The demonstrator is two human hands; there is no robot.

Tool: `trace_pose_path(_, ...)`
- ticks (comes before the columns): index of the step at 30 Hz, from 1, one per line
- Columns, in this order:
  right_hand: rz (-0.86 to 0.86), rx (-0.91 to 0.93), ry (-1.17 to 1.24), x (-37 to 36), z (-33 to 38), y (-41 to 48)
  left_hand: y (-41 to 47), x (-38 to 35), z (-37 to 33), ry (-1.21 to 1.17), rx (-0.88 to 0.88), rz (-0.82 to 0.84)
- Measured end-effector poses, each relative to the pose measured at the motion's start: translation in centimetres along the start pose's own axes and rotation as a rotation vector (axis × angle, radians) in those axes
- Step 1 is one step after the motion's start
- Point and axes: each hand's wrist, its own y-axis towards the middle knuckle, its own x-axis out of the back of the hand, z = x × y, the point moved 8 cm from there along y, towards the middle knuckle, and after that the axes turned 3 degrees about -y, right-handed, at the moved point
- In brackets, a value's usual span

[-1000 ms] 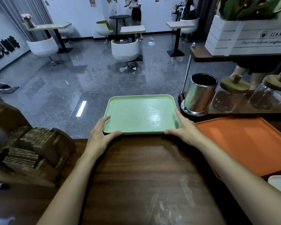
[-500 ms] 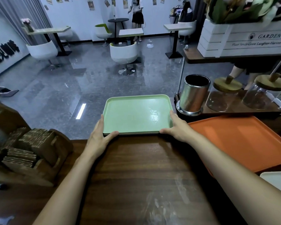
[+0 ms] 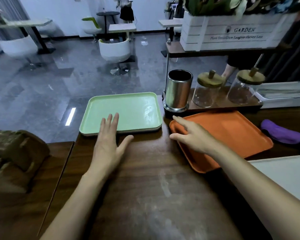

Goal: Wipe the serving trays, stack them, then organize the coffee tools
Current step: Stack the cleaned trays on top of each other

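Observation:
A light green tray [image 3: 128, 108] lies at the far edge of the dark wooden counter [image 3: 145, 187], on top of another pale tray whose rim shows beneath it. My left hand [image 3: 108, 142] is flat with straight fingers, its fingertips over the green tray's near rim. To the right lies an orange tray [image 3: 232, 132]. My right hand [image 3: 190, 135] hangs open over the orange tray's left corner, index finger pointing forward. A purple cloth [image 3: 282, 132] lies right of the orange tray.
A steel canister [image 3: 178, 90] and two glass jars with wooden lids [image 3: 208, 89] stand on a low shelf behind the orange tray. A white tray [image 3: 287, 177] sits at the right edge. A wooden holder [image 3: 16, 153] is at the left. A white planter box [image 3: 232, 32] sits above.
Both hands have let go of the green tray's near corners. The left hand now lies flat at its near rim; the right hand has moved right over the orange tray. The view has shifted right.

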Motion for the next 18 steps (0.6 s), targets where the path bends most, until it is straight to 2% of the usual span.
trace_pose_path(4,-0.028,-0.04,-0.035,3.8,-3.1,-4.3,-2.3,-6.2,-4.8,-0.047,-0.049,0.167)
trace_pose_path(9,-0.049,-0.097,0.029,8.9,-7.9,-9.7,-5.7,-11.7,-10.1,-0.09,-0.049,0.267)
trace_pose_path(13,-0.071,-0.115,-0.034,12.0,-13.0,-13.3,-7.5,-15.2,-13.5,-0.051,0.005,0.287)
trace_pose_path(18,-0.077,-0.089,-0.078,13.8,-18.2,-14.2,-9.0,-18.5,-16.4,0.135,0.116,0.258)
